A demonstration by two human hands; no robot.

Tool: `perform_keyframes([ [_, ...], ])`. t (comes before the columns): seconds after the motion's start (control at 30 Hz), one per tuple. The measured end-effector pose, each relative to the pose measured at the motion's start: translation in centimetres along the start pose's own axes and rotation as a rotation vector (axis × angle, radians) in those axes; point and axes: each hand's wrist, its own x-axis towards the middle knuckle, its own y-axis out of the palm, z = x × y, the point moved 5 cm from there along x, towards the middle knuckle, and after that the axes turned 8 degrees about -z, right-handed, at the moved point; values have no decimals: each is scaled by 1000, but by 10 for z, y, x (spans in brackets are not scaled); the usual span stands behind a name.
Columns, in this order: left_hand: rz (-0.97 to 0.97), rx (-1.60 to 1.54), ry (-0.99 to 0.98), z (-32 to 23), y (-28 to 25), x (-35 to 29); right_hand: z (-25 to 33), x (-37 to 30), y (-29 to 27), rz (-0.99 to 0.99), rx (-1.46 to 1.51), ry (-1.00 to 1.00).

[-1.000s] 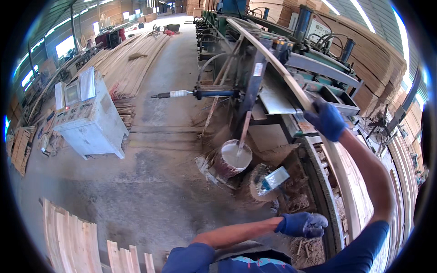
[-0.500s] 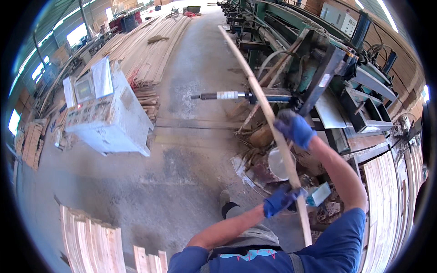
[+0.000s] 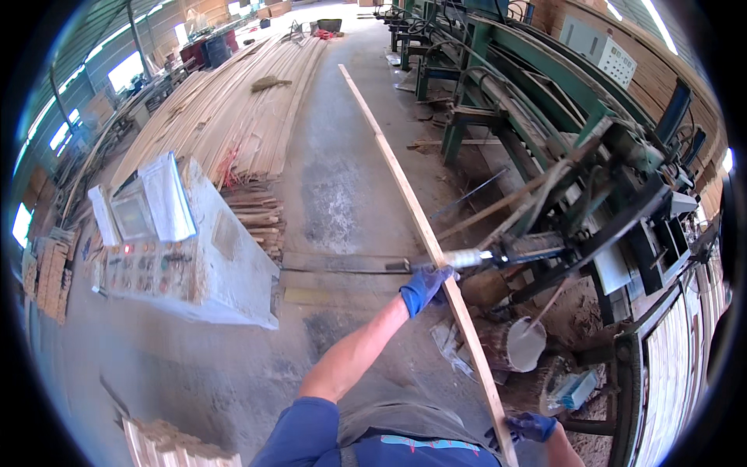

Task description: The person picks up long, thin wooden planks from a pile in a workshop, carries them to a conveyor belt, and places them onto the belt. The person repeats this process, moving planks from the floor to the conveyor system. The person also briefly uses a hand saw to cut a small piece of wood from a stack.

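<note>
Long wooden strip [image 3: 399,183]: held aslant in front of body, over floor [image 3: 334,206], between pale control cabinet [image 3: 226,272] and green machine [image 3: 484,78]. Left hand [image 3: 426,290], blue glove: grip clasping strip partway along. Right hand [image 3: 531,427], blue glove: grip clasping strip near lower end. Cylinder [image 3: 537,247] passes behind strip just beyond left hand. Bucket [image 3: 500,352], pale contents, stick [image 3: 549,300] in it, right of strip. Piled planks [image 3: 233,113] on floor beyond cabinet.
</note>
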Motion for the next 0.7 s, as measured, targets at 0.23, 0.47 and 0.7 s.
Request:
perform_keyframes([
  [0.23,94,-110,-128,-93,-177,94,168,144,100,-508,136,-328],
  [0.47,169,-7,105,-95,-263,101,429,294,202,-439,124,-324],
  [0.7,-36,-208,-99,-190,-423,304,475,427,197,-345,27,-293],
])
